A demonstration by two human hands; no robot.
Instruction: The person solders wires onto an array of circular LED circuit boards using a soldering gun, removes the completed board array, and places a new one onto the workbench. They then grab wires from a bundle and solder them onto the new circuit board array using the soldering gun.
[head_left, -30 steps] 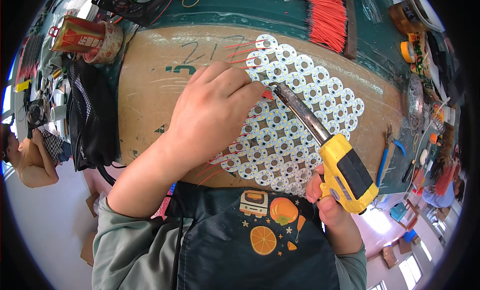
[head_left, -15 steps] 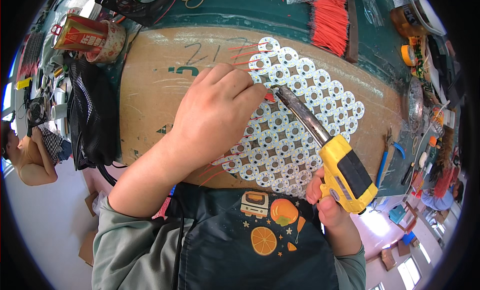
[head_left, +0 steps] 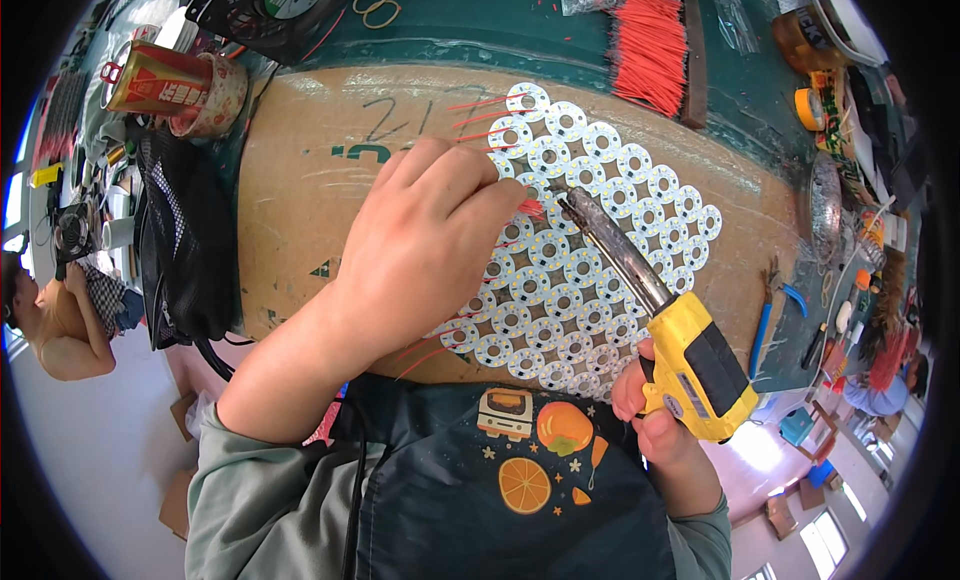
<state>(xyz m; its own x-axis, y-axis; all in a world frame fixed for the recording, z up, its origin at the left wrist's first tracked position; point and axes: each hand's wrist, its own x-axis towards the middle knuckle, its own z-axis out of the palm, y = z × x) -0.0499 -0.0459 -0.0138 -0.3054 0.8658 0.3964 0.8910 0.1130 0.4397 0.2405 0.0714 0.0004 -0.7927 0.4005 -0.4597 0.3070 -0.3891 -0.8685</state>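
Note:
A panel of round white LED boards [head_left: 582, 268], joined in rows, lies on a cardboard sheet [head_left: 290, 170]. My left hand [head_left: 425, 240] is over the panel's left side, thumb and fingers pinched on a small bunch of red wires [head_left: 531, 208]. Thin red wires [head_left: 482, 134] also stick out from boards along the left edge. My right hand [head_left: 652, 420] grips a yellow and black soldering gun [head_left: 705, 370] by its handle. Its dark metal tip hovers just right of my left fingertips, apart from the wires; whether it touches a board I cannot tell.
A thick stack of red wires [head_left: 650, 55] lies at the far side beside a dark bar. Blue-handled pliers [head_left: 765, 325] rest at the right. A black fan [head_left: 275, 10], a can [head_left: 160, 78] and a black mesh bag [head_left: 185, 230] stand left. A person [head_left: 70, 320] is at far left.
The soldering gun's tip has drawn back to the right and toward me, away from my left fingertips. My left hand keeps its pinch on the red wires. The whole view has shifted slightly.

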